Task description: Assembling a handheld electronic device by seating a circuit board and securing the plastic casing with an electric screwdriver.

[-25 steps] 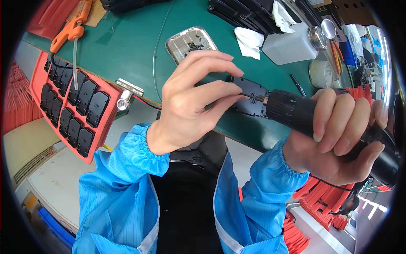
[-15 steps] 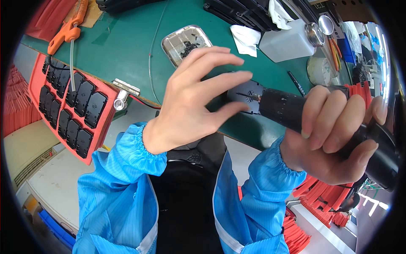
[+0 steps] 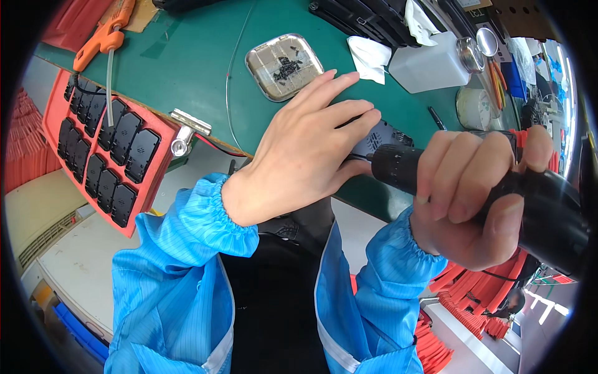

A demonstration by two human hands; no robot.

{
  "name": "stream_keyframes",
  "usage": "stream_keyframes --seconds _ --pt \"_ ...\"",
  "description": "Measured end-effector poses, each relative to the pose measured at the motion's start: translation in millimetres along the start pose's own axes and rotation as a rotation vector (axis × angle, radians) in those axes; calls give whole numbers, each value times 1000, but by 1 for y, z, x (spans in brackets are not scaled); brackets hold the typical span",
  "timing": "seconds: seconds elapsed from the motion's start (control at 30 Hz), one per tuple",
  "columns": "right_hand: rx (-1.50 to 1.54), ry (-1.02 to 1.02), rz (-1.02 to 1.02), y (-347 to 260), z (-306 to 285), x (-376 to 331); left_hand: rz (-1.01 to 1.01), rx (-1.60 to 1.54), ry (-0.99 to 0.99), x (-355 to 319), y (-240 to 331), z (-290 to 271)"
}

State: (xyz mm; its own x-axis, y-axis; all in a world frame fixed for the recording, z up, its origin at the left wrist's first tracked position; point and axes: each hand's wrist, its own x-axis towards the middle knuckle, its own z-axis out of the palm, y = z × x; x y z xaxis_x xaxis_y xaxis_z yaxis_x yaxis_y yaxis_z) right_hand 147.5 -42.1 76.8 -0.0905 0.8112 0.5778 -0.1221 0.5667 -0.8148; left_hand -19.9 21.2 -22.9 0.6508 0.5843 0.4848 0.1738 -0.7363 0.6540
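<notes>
My right hand [image 3: 467, 181] is wrapped round a black electric screwdriver [image 3: 395, 165], tilted with its tip toward the left. Under that tip lies a dark plastic part [image 3: 383, 134] with small slots, partly covered by my fingers. My left hand [image 3: 305, 149] reaches over the part, its fingers and thumb curled against it close to the screwdriver tip. Whether a screw sits at the tip is hidden. Just beyond my left fingers is a shallow metal tray [image 3: 263, 61] with small black screws in it.
At the left, a red foam tray [image 3: 145, 199] holds several black plastic parts [image 3: 142, 156]; a metal clip [image 3: 189, 124] is beside it. An orange glue gun [image 3: 99, 45] lies on the green bench [image 3: 193, 59]. White bottle [image 3: 430, 62], tissue [image 3: 369, 57] and pen [image 3: 437, 118] are at the right.
My left fingers have come down and closed in on the dark part. The screwdriver has shifted slightly left and down, and the screw tray is now less covered.
</notes>
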Motion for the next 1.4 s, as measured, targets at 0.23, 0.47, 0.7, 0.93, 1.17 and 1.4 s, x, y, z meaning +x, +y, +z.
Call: stream_keyframes --seconds 0.23,0.47,0.7,0.93,1.17,1.4 --pt "-28 90 21 4 15 -4 17 -35 15 -1 -2 0" --pt "-166 198 27 7 34 -3 20 -36 6 -1 -2 0" --pt "-157 271 12 11 34 -4 19 -21 -4 0 -1 0" --pt "-85 150 -31 16 26 -3 28 -15 -8 -1 -2 -1" --pt "80 132 -142 -20 2 22 67 -49 -12 1 2 -1" --pt "30 368 -106 56 17 86 56 -22 -26 0 0 -3"
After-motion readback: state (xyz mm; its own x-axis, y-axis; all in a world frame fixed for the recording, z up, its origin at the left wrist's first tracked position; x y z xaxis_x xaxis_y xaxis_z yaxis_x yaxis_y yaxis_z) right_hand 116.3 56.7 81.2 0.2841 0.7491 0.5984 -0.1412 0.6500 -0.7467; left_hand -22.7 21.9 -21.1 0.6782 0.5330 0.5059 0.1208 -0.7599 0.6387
